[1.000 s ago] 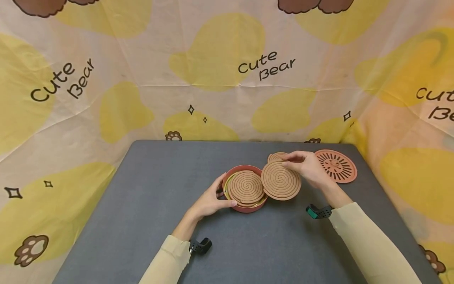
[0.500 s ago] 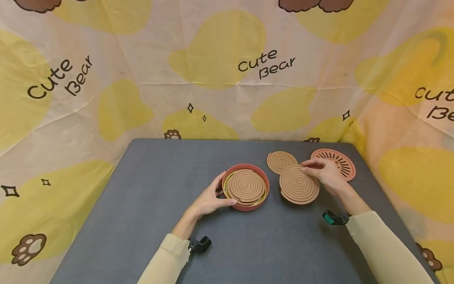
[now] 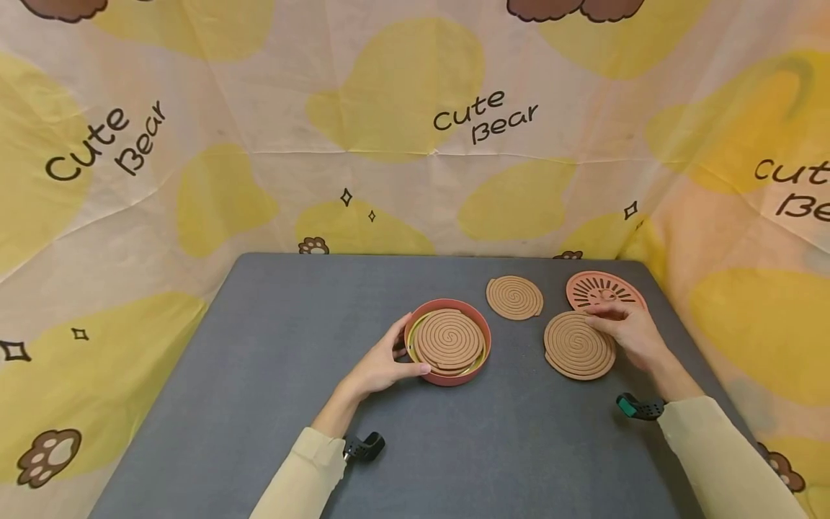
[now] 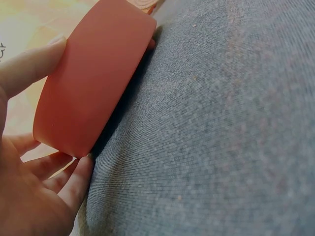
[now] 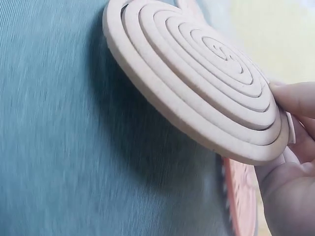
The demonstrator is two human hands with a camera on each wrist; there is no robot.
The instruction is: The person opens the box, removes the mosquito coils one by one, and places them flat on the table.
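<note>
My right hand pinches a tan mosquito coil by its far right edge. In the right wrist view this coil is tilted over the table, casting a shadow beneath it. My left hand holds a round red tin at its left side, thumb at the near rim. More coils lie stacked inside the tin. From the left wrist, the thumb and fingers grip the smooth wall of the tin; the tin's inside is hidden there.
Another coil lies flat on the grey table, behind and to the right of the tin. A round slotted pink lid lies at the back right, partly covered by my right hand. A patterned cloth stands behind the table.
My right hand has carried its coil rightward, away from the tin and past the loose coil on the table. My left hand stays on the tin.
</note>
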